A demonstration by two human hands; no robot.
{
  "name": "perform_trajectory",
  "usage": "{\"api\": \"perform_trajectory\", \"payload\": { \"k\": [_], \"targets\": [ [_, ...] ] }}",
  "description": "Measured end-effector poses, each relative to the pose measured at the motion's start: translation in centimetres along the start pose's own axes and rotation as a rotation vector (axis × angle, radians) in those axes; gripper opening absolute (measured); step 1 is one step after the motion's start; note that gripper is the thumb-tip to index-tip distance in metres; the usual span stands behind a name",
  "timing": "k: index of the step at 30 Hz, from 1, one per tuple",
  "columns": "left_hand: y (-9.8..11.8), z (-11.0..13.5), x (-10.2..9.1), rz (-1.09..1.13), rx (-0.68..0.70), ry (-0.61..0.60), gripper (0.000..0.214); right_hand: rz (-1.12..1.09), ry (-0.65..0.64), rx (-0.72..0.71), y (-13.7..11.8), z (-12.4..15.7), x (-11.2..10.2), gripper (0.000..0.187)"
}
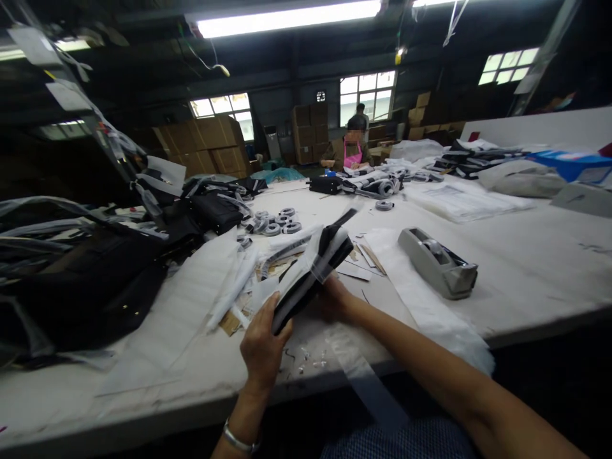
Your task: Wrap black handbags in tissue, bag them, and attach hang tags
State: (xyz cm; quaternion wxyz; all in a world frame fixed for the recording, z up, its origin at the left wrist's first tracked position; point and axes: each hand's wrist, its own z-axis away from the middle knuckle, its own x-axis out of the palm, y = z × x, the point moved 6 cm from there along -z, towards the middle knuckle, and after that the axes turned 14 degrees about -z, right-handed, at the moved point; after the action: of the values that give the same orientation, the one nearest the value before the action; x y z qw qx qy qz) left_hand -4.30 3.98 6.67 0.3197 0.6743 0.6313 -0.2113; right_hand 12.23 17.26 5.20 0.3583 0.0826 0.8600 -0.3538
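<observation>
My left hand (262, 341), with a silver bracelet at the wrist, is closed around the lower end of a folded black strap bundle (299, 296). White foam wrap lines the bundle, and a clear band of tape crosses its upper part. The bundle is tilted, its far end up and to the right. My right hand (335, 298) is against the bundle's far underside, blurred, with its fingers hidden behind it. Below, a clear plastic strip (361, 373) hangs over the table's front edge. A grey tape dispenser (437, 264) stands to the right.
Black bags (95, 287) are heaped at the left. Coiled wrapped straps (280, 222) and paper scraps (363, 255) lie beyond my hands. Plastic sheets (468, 201) are stacked on the right of the white table (540, 268). A person in a pink apron (352, 154) sits across it.
</observation>
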Motion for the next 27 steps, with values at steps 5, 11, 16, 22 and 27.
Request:
{"api": "perform_trajectory", "payload": {
  "k": [5,11,16,22,27],
  "targets": [
    [1.4,0.9,0.8,-0.033,0.151,-0.022,0.059,0.001,0.007,-0.053,-3.7,7.6,-3.3,0.033],
    [4.4,1.6,1.3,-0.055,0.381,-0.014,0.049,0.361,-0.007,-0.171,-5.1,10.1,-6.7,0.053],
    [6.0,2.4,1.0,-0.061,0.447,0.039,0.045,0.247,-0.210,-0.127,-3.4,7.7,-8.0,0.051],
    [7.3,3.6,0.2,-0.058,0.474,0.077,0.044,0.001,-0.191,0.289,-0.3,0.4,-8.6,0.029],
    [8.1,4.3,-0.4,-0.057,0.466,0.143,0.042,0.021,-0.289,0.532,4.4,-7.2,-2.6,0.031]
  ]
}}
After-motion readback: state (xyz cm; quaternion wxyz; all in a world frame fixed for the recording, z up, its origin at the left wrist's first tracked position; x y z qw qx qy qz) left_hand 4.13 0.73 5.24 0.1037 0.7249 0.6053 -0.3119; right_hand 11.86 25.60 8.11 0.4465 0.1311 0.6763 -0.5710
